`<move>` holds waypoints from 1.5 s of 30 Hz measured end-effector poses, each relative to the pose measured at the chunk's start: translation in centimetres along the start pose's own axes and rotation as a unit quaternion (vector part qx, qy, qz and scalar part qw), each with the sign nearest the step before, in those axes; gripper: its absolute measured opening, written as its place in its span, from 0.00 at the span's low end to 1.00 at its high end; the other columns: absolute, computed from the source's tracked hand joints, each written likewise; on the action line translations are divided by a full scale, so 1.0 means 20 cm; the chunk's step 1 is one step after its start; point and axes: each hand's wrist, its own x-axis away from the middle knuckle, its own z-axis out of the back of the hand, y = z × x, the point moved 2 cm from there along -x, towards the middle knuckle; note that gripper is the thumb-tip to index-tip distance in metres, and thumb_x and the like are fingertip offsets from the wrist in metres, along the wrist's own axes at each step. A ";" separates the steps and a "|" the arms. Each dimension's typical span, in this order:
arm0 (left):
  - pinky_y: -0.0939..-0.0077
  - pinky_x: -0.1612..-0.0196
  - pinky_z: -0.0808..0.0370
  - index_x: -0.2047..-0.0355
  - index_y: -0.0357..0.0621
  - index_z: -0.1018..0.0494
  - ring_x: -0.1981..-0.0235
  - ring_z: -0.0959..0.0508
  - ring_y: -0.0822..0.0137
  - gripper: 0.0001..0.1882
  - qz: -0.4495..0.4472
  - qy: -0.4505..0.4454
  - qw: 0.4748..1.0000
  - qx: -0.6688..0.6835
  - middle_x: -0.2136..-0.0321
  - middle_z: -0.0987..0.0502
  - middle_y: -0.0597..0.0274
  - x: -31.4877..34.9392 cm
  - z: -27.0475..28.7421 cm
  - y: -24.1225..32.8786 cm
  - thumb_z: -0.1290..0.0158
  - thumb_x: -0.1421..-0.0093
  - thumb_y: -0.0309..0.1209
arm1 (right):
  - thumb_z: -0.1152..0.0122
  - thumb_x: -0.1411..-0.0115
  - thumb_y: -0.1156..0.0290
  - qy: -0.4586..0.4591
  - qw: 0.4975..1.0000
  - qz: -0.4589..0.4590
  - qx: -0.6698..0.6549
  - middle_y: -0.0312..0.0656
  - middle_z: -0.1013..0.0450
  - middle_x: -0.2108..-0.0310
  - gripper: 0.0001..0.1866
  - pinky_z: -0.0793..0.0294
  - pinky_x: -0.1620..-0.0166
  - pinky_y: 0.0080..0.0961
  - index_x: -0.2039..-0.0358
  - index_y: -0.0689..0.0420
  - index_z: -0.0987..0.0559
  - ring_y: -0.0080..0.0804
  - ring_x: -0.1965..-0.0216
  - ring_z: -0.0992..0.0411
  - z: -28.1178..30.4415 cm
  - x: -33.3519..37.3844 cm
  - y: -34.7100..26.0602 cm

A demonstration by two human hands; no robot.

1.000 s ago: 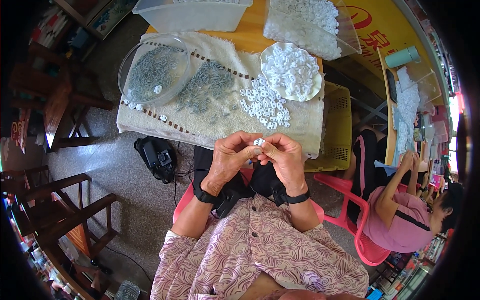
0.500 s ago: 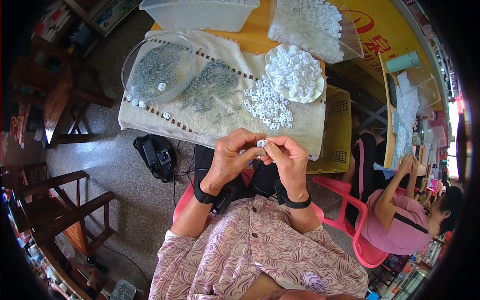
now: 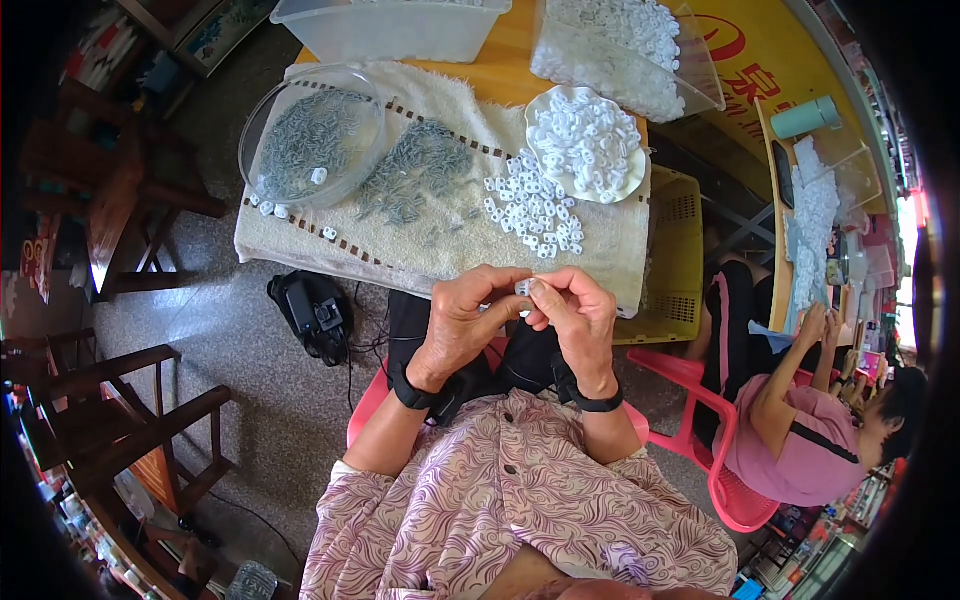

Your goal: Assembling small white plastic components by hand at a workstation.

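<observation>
You hold one small white plastic piece [image 3: 524,287] in front of you, near the front edge of the cream towel [image 3: 600,245]. Your left hand [image 3: 455,318] pinches this piece between thumb and forefinger, and your right hand [image 3: 580,322] pinches it from the other side in the same manner, so the fingertips of both hands meet around it. Whether a metal pin is also between your fingers, I cannot tell, because they cover most of it. On the towel, at the left, stands a clear round dish [image 3: 376,130] with grey metal pins [image 3: 305,140], and a pin heap [image 3: 415,165] lies just beside it. More to the right there is a loose pile of white pieces [image 3: 530,205], touching a white plate [image 3: 637,172] which is heaped with similar ones.
</observation>
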 end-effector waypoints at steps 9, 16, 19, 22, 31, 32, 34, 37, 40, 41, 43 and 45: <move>0.83 0.71 0.23 0.60 0.36 0.23 0.73 0.21 0.76 0.12 0.055 -0.017 0.995 0.081 0.73 0.21 0.63 0.01 0.00 0.02 0.41 0.45 0.23 | 0.44 0.40 0.76 -0.010 0.997 -0.020 -0.077 0.41 0.25 0.74 0.06 0.26 0.76 0.15 0.66 0.67 0.24 0.21 0.78 0.26 0.00 0.02 0.00; 0.84 0.70 0.22 0.60 0.36 0.23 0.72 0.21 0.77 0.11 0.060 -0.015 0.995 0.080 0.73 0.21 0.63 0.01 -0.01 0.02 0.41 0.45 0.23 | 0.44 0.40 0.77 -0.005 0.997 -0.015 -0.072 0.43 0.24 0.73 0.06 0.24 0.75 0.16 0.66 0.67 0.24 0.23 0.77 0.25 -0.01 0.02 -0.01; 0.83 0.69 0.22 0.60 0.36 0.23 0.72 0.21 0.77 0.11 0.076 -0.014 0.992 0.102 0.73 0.22 0.63 0.01 -0.01 -0.01 0.41 0.44 0.23 | 0.43 0.39 0.76 -0.016 0.996 -0.005 -0.085 0.43 0.24 0.73 0.07 0.23 0.75 0.17 0.64 0.67 0.24 0.24 0.77 0.25 0.00 0.02 0.00; 0.84 0.69 0.23 0.60 0.36 0.23 0.71 0.22 0.78 0.11 0.075 -0.022 0.989 0.127 0.72 0.23 0.64 0.00 0.00 -0.01 0.42 0.44 0.23 | 0.43 0.39 0.74 -0.029 0.992 -0.014 -0.120 0.44 0.24 0.73 0.08 0.23 0.75 0.17 0.64 0.67 0.23 0.25 0.77 0.24 0.01 0.01 0.01; 0.86 0.71 0.25 0.57 0.36 0.24 0.73 0.24 0.79 0.13 0.102 -0.044 0.979 0.170 0.70 0.25 0.66 0.01 0.01 0.00 0.42 0.43 0.23 | 0.40 0.40 0.75 -0.092 0.974 -0.060 -0.200 0.42 0.25 0.74 0.07 0.24 0.76 0.17 0.64 0.65 0.23 0.25 0.77 0.25 0.06 -0.03 0.09; 0.86 0.71 0.26 0.57 0.36 0.24 0.73 0.24 0.78 0.13 0.106 -0.046 0.979 0.169 0.70 0.25 0.66 0.01 0.01 0.00 0.43 0.43 0.23 | 0.40 0.40 0.75 -0.093 0.973 -0.061 -0.200 0.42 0.25 0.74 0.07 0.24 0.76 0.17 0.64 0.65 0.23 0.25 0.77 0.25 0.06 -0.03 0.10; 0.86 0.71 0.26 0.57 0.35 0.24 0.73 0.24 0.78 0.13 0.111 -0.046 0.978 0.169 0.70 0.25 0.66 0.01 0.01 -0.01 0.43 0.43 0.23 | 0.40 0.41 0.75 -0.096 0.967 -0.070 -0.224 0.42 0.24 0.74 0.06 0.24 0.76 0.17 0.65 0.64 0.23 0.24 0.77 0.25 0.04 -0.03 0.11; 0.85 0.71 0.26 0.57 0.35 0.24 0.74 0.25 0.78 0.13 0.105 -0.042 0.977 0.178 0.70 0.25 0.65 0.01 0.01 -0.02 0.43 0.43 0.23 | 0.40 0.41 0.75 -0.094 0.964 -0.069 -0.238 0.42 0.24 0.74 0.06 0.24 0.76 0.17 0.65 0.64 0.23 0.24 0.77 0.25 0.03 -0.03 0.11; 0.85 0.71 0.27 0.57 0.35 0.24 0.74 0.25 0.78 0.13 0.109 -0.039 0.974 0.195 0.71 0.25 0.65 0.01 0.00 -0.02 0.43 0.43 0.23 | 0.40 0.40 0.74 -0.082 0.966 -0.063 -0.238 0.42 0.24 0.74 0.06 0.25 0.76 0.16 0.65 0.64 0.23 0.24 0.77 0.25 0.02 -0.02 0.10; 0.85 0.71 0.27 0.57 0.35 0.24 0.74 0.25 0.78 0.13 0.104 -0.039 0.976 0.189 0.71 0.25 0.65 0.01 0.01 -0.02 0.43 0.43 0.23 | 0.40 0.40 0.74 -0.083 0.966 -0.064 -0.238 0.42 0.24 0.74 0.06 0.25 0.76 0.16 0.65 0.64 0.23 0.24 0.77 0.25 0.02 -0.01 0.09; 0.85 0.71 0.27 0.57 0.35 0.24 0.74 0.25 0.78 0.13 0.099 -0.038 0.977 0.183 0.71 0.25 0.65 0.01 0.01 -0.02 0.43 0.43 0.23 | 0.40 0.40 0.75 -0.063 0.982 -0.055 -0.169 0.42 0.24 0.76 0.06 0.25 0.77 0.16 0.66 0.65 0.23 0.24 0.78 0.25 0.02 -0.01 0.07; 0.86 0.71 0.27 0.56 0.35 0.24 0.73 0.25 0.79 0.13 0.081 -0.044 0.985 0.147 0.71 0.25 0.65 0.01 0.02 -0.01 0.43 0.43 0.23 | 0.41 0.40 0.75 -0.057 0.984 -0.054 -0.160 0.42 0.24 0.76 0.06 0.25 0.77 0.16 0.66 0.65 0.23 0.24 0.78 0.25 0.01 0.00 0.04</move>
